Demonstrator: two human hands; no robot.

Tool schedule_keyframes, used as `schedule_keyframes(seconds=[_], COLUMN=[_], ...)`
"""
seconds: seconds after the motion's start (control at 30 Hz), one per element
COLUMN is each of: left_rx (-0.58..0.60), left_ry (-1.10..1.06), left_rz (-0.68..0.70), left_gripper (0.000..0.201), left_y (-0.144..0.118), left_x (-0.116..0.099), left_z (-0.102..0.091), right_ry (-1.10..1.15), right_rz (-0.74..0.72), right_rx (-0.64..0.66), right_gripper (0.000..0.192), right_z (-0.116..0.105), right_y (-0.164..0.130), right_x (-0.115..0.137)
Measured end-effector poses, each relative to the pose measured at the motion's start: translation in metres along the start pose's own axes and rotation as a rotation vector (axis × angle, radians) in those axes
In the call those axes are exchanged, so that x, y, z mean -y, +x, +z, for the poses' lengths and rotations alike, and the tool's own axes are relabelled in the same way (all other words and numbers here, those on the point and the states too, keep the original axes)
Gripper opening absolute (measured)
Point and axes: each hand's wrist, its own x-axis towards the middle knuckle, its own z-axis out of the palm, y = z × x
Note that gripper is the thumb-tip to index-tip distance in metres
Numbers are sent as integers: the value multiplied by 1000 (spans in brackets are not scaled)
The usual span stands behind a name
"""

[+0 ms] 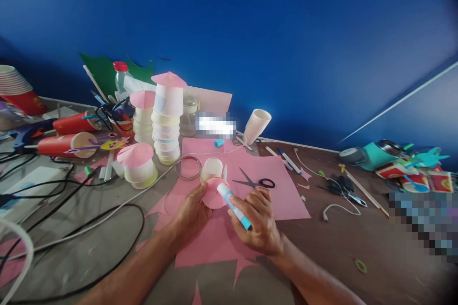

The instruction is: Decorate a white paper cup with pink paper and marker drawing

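My left hand (196,209) pinches a pink paper circle (212,195) by its left edge, above the pink paper sheets. In my right hand (255,219) is a white and blue glue stick (234,206), its white end over the right part of the circle. Just behind the circle stands a white paper cup (212,168). Scissors (255,183) with a black handle lie to the right on pink paper (286,190). A blue cap (219,143) sits farther back, and a roll of tape (188,167) lies left of the cup.
Stacked cups with pink cone tops (168,105) rise at the back left. A shorter cup with a pink top (136,164) stands nearer. Cables (118,207) cross the left side. A leaning stack of white cups (257,124), markers (290,161) and keys (343,186) are to the right.
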Motion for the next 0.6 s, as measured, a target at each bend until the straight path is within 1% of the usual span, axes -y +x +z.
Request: schedule_keyframes(seconds=[0.17, 0.33, 0.4, 0.47, 0.6], left_rx=[-59, -117, -143, -120, 34], left_ry=[-35, -70, -63, -29, 85], left_rz=[-6, 5, 19, 27, 6], left_gripper=[24, 21, 21, 20, 26], left_y=[-2, -3, -3, -4, -6], left_x=[-1, -3, -2, -1, 1], left_z=[6, 9, 9, 8, 6], right_ry=[92, 215, 233, 236, 169], right_rz=[87, 270, 307, 257, 42], right_rx=[-27, -65, -94, -96, -16], right_gripper=[25, 21, 21, 23, 24], right_z=[2, -2, -4, -5, -1], right_y=[0, 1, 1, 1, 2], right_x=[-2, -9, -10, -7, 5])
